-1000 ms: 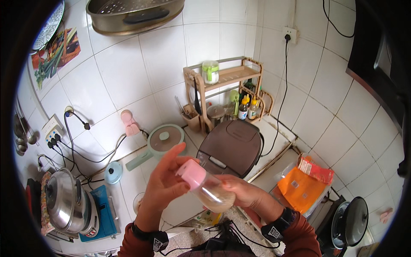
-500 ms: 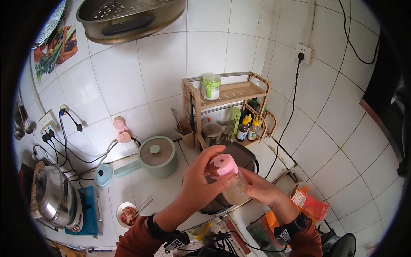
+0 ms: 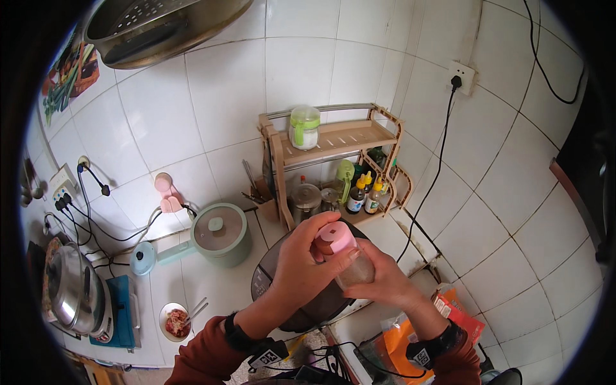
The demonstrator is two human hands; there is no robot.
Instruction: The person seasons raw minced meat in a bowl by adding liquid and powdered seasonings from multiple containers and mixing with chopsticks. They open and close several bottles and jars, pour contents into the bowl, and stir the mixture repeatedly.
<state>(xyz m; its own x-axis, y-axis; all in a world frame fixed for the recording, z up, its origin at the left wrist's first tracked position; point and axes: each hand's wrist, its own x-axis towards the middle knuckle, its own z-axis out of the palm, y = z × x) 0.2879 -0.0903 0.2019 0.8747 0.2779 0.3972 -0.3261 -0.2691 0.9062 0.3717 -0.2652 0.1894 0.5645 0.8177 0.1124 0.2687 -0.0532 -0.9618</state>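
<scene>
Both hands hold a clear shaker jar with a pink lid, tilted in front of me. My left hand wraps its fingers and thumb round the pink lid. My right hand grips the see-through body from the right side. Part of the lid's edge is hidden behind the left fingers. What lies inside the jar looks pale and cannot be made out well. Beneath the hands is a dark round-edged cooktop on the white counter. A band with a small tag circles each wrist.
A tan rack behind the hands carries a green-lidded jar and several bottles. Left of it stand a green lidded saucepan, a bowl of minced meat with chopsticks, and a steel pot. Orange packages lie at right.
The view has shifted, moving the rack and saucepan slightly left in the picture. The jar stays in both hands, and my right hand now covers more of its lower body.
</scene>
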